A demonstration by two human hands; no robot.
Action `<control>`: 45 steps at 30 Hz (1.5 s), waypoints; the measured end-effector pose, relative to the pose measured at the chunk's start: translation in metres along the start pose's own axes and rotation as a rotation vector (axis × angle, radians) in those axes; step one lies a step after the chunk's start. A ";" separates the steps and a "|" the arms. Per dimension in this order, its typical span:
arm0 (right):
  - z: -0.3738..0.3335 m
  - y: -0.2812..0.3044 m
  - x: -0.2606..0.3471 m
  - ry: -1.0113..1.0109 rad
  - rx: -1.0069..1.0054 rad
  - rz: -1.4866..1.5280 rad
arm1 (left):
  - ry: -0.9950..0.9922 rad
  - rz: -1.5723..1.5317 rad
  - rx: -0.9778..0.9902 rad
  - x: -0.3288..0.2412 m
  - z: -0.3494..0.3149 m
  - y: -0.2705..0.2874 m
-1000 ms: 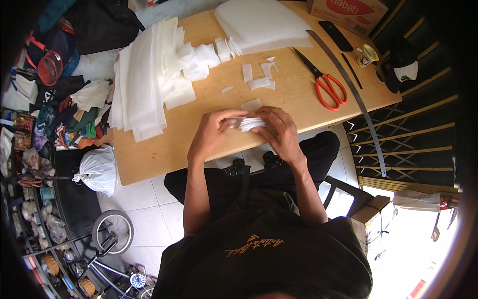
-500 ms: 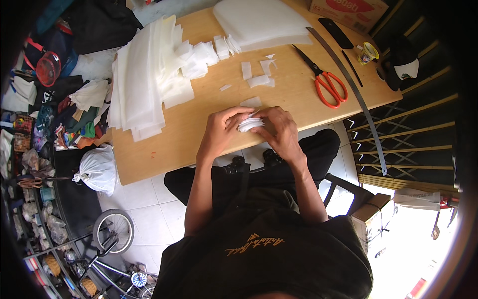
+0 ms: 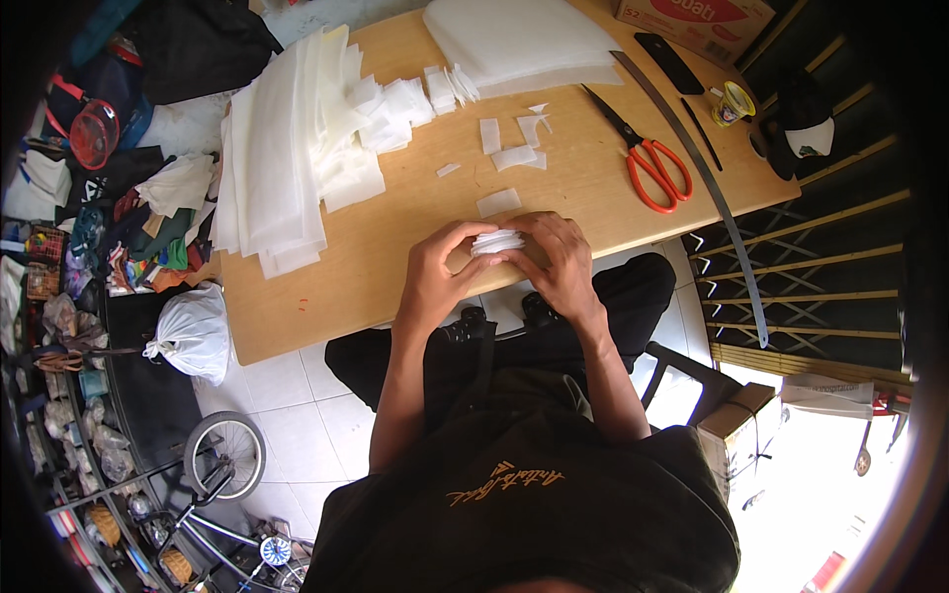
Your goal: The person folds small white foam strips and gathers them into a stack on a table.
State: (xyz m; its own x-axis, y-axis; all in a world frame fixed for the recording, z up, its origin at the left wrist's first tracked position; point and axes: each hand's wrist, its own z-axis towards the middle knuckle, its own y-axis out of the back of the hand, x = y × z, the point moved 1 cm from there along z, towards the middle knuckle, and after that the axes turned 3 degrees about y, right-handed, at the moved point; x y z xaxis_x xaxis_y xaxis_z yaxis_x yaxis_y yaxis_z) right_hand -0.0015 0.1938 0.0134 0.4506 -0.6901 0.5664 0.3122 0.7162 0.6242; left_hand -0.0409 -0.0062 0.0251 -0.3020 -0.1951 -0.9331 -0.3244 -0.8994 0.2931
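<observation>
Between my two hands, at the near edge of the wooden table (image 3: 395, 237), is a small stack of white fabric pieces (image 3: 496, 242). Fingers and thumb of my left hand (image 3: 438, 267) close on its left end. My right hand (image 3: 559, 259) pinches the other end the same way. Just beyond my fingertips a single white piece (image 3: 499, 203) lies flat. Farther off are several loose white scraps (image 3: 514, 156). Scissors with orange handles (image 3: 657, 176) rest to the right, blades pointing away and slightly left.
Long white fabric strips (image 3: 282, 158) cover the table's left side, beside small cut pieces (image 3: 395, 109). A large white sheet stack (image 3: 524, 44) lies at the back. One long metal ruler (image 3: 697, 173) overhangs the right edge. A yellow cup (image 3: 732, 104) stands near a carton (image 3: 697, 25).
My left fingers have shifted, and the left thumb now lies along the stack's near side. The stack sits more level, and the single piece beyond it is more exposed.
</observation>
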 end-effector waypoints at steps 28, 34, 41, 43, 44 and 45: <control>0.002 0.010 0.002 -0.105 0.085 0.123 | 0.130 0.177 0.201 -0.020 0.029 0.015; 0.008 0.014 0.007 0.031 0.003 0.019 | 0.172 0.074 0.195 -0.016 0.028 0.013; 0.005 0.012 0.000 0.027 0.047 0.056 | 0.100 0.109 0.217 -0.024 0.034 0.012; 0.003 0.010 -0.001 -0.006 0.022 0.058 | 0.089 0.143 0.179 -0.026 0.033 0.009; 0.002 0.009 0.000 -0.034 -0.002 0.059 | 0.077 0.158 0.141 -0.025 0.031 0.006; 0.001 0.008 0.000 -0.063 -0.025 0.060 | 0.065 0.172 0.104 -0.023 0.029 0.004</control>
State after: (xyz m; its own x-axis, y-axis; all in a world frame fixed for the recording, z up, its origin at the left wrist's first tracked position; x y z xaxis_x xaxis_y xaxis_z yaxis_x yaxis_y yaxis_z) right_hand 0.0002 0.1994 0.0183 0.4161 -0.6503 0.6356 0.3070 0.7584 0.5749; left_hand -0.0612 0.0065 0.0535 -0.3036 -0.3702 -0.8779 -0.3646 -0.8062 0.4660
